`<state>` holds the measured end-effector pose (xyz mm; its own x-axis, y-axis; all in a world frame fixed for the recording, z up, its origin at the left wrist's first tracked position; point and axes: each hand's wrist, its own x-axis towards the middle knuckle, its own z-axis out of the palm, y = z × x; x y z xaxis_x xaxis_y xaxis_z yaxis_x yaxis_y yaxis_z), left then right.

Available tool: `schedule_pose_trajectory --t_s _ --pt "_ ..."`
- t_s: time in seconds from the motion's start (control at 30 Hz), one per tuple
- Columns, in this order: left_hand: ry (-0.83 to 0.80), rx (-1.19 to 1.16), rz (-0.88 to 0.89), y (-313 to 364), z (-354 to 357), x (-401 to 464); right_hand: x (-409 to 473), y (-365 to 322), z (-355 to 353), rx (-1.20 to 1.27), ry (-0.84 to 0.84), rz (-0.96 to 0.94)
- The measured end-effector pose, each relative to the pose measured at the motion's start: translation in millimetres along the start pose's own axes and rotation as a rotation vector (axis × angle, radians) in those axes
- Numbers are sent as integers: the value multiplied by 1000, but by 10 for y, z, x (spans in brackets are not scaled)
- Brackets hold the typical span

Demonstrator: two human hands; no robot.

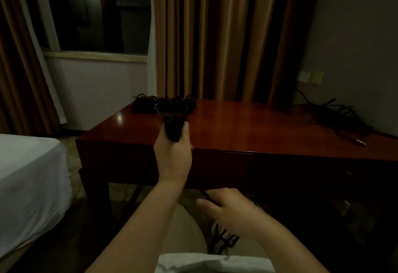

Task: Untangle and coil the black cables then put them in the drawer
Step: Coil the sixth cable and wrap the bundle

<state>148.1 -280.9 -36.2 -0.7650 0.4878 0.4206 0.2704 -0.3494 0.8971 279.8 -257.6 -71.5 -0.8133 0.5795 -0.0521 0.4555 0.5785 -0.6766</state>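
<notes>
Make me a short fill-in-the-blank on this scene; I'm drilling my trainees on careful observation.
1. The left hand grips a bundle of black cable held above the ____.
2. The tangled pile of cables lies on the desk's ____ side.
3. The bed is covered in a ____ sheet.

Missing words: desk; right; white

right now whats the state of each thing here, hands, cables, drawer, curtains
left hand: raised over the desk edge, grips a bundle of black cable
cable bundle: gathered in loops, held upright
right hand: low by the lap, holds a loose strand
loose strand: uncoiled, hanging down
coiled cables: lying on the desk's far left corner
tangled cables: in a heap at the right
drawer: closed
curtains: drawn partly, window uncovered
</notes>
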Motion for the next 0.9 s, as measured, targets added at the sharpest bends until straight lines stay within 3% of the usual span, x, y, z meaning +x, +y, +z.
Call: schedule_pose_trajectory --t_s 0.03,0.1,0.13,0.2,0.4,0.57,0.63,0.8,0.9 --pt "-63 179 139 -62 -48 24 -43 -55 -81 -60 -10 -6" --pt "-224 602 247 -147 -124 63 -146 -143 -248 -112 21 -53" --pt "-311 772 230 -165 -135 65 -185 -172 -317 -106 32 -84" --pt "-485 892 128 -145 -122 20 -234 -208 -421 -80 48 -121" --pt "-933 544 -179 -63 -104 -166 -204 -85 -589 97 183 -55" --pt "-1181 471 -296 -14 -119 -202 -188 -65 -642 139 246 -63" --pt "-1177 364 -378 -2 -186 -152 -206 7 -686 251 227 -61" --pt "-811 -211 -564 77 -495 67 -269 426 -604 497 276 -22" --pt "-845 -245 -540 68 -515 47 -216 437 -443 600 368 -13"
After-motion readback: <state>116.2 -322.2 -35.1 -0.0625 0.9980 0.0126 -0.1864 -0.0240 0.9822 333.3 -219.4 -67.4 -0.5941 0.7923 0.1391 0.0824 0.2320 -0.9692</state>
